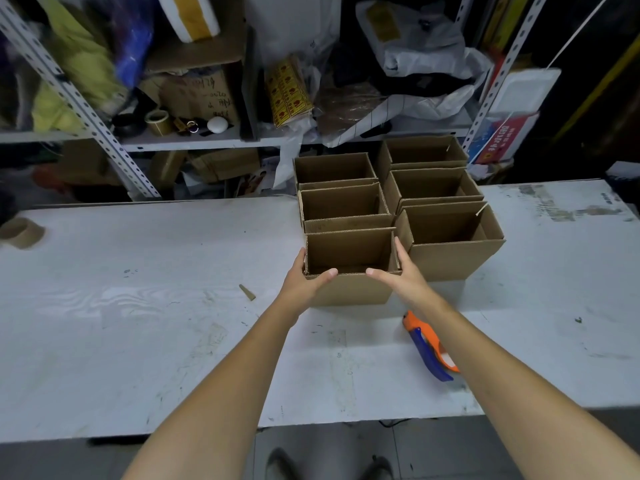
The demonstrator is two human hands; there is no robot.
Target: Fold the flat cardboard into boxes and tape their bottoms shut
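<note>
Several open-topped brown cardboard boxes stand in two rows on the white table (138,323). The nearest box (349,291) heads the left row. My left hand (304,280) lies against its left wall with straight fingers, the thumb along the front rim. My right hand (403,275) mirrors it on the right wall, thumb on the front rim. The box sits on the table between both palms. Behind it are two more boxes (341,202), and three boxes (446,230) form the right row. An orange and blue tape dispenser (429,348) lies on the table by my right forearm.
A brown tape roll (20,232) sits at the table's far left edge. A small cardboard scrap (246,292) lies left of my left hand. Cluttered metal shelving (86,109) with bags, boxes and tape rolls stands behind the table.
</note>
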